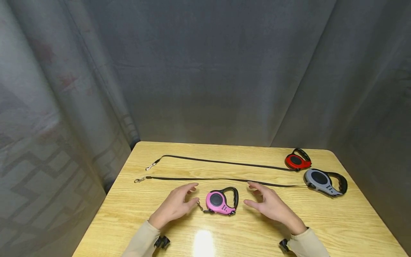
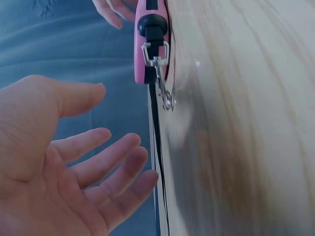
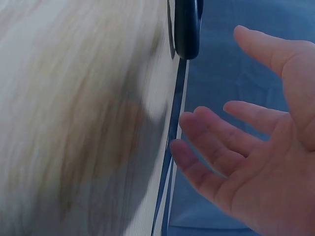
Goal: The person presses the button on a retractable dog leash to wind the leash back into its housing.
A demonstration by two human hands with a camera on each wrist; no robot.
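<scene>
A pink retractable dog leash [image 1: 216, 202] with a black loop handle lies flat on the table between both hands. Its metal snap hook [image 2: 160, 73] sticks out toward the left hand. My left hand [image 1: 176, 203] is held just left of the pink leash, thumb apart from the loosely bent fingers, holding nothing. On the handle side, my right hand [image 1: 270, 204] mirrors it, palm facing the leash, also holding nothing. In the right wrist view the end of the black handle [image 3: 187, 29] shows ahead of the fingers [image 3: 206, 132].
Behind the hands, a grey retractable leash [image 1: 321, 180] and a red retractable leash [image 1: 297, 161] lie at the right. Their black straps run left across the wooden table [image 1: 244, 239], ending in metal hooks. Grey curtains [image 1: 205, 78] surround the table at the back and sides.
</scene>
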